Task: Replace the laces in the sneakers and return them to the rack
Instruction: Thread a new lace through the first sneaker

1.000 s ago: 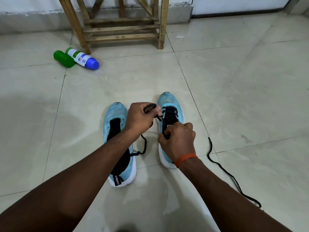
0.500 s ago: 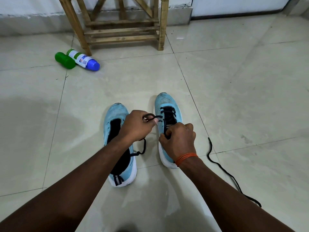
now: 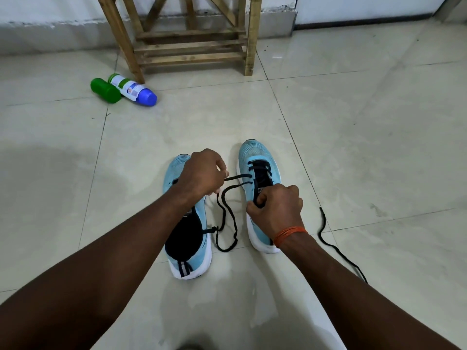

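Observation:
Two light blue sneakers stand side by side on the tiled floor. The left sneaker (image 3: pixel 188 238) shows no lace across its dark tongue. The right sneaker (image 3: pixel 261 168) has a black lace (image 3: pixel 228 210) threaded through its upper eyelets. My left hand (image 3: pixel 202 174) pinches that lace and holds it taut out to the left, over the left sneaker's toe. Slack from it loops on the floor between the shoes. My right hand (image 3: pixel 276 210) grips the right sneaker at its tongue. A second black lace (image 3: pixel 331 245) lies loose on the floor to the right.
A wooden rack (image 3: pixel 192 44) stands against the far wall. A green bottle (image 3: pixel 105 90) and a white bottle with a blue cap (image 3: pixel 134 90) lie on the floor by the rack's left leg. Pale tiles stretch to either side.
My left hand has pulled the lace out to the left, away from the right sneaker, drawing more of it through. The right hand has stayed on the shoe.

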